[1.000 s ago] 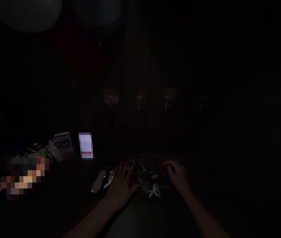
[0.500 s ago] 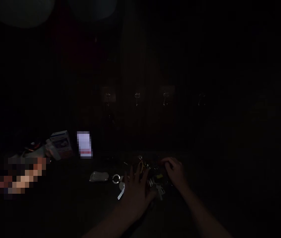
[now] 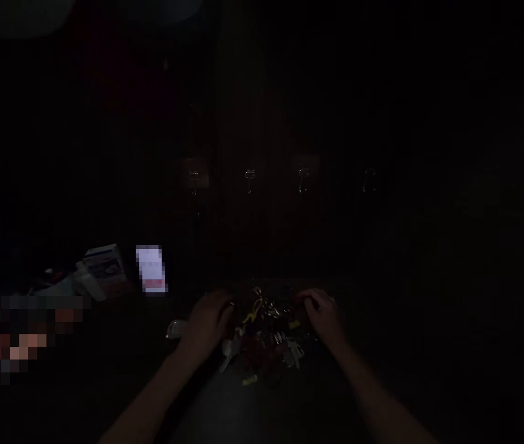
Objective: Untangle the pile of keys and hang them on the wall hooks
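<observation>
Dimly, flat keys (image 3: 295, 353) (metallic, pale) between curled hands (image 3: 208, 322) (image 3: 324, 316).

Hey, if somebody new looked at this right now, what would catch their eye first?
Probably the glowing pale-violet rectangle, blurred into blocks, left of centre in a very dark scene. Next, the jumbled pile of silvery keys and yellow bits at lower centre, between the bare left hand and bare right hand. Above hang four thin, shiny hooks in a row.
</observation>
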A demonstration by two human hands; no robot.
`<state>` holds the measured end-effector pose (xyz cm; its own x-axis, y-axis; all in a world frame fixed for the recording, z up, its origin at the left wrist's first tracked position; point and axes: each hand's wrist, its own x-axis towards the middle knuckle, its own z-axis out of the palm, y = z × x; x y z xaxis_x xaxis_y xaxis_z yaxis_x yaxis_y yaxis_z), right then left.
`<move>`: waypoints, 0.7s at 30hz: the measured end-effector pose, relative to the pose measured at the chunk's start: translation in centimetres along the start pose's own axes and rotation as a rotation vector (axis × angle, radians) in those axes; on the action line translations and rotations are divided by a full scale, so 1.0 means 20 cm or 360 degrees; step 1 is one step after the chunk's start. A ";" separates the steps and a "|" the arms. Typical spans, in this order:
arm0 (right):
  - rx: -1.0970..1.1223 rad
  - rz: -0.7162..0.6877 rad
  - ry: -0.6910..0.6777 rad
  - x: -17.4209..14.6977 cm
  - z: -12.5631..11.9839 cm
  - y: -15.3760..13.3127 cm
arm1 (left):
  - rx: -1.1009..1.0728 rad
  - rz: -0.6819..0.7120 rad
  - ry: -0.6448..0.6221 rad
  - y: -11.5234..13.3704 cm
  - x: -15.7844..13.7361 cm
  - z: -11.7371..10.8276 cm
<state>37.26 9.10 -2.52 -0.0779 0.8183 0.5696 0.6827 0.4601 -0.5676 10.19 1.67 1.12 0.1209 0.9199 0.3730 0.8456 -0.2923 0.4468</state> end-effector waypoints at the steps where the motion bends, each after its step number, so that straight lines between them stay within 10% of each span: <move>1: 0.0003 -0.0003 -0.0004 0.00 0.00 0.00 | 0.0028 -0.0049 0.0049 -0.07 0.03 -0.03; 7: 0.0024 -0.0002 -0.0002 0.00 0.00 -0.01 | 0.0049 -0.0240 0.0026 -0.31 0.06 -0.09; 21: 0.0033 0.0028 0.0012 0.00 0.00 0.00 | -0.0020 -0.0498 0.0106 -0.30 0.03 -0.08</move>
<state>37.19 9.16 -2.46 -0.0601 0.8237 0.5639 0.6686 0.4527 -0.5899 4.37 3.60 -0.03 -0.1787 0.9466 0.2683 0.8297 -0.0015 0.5582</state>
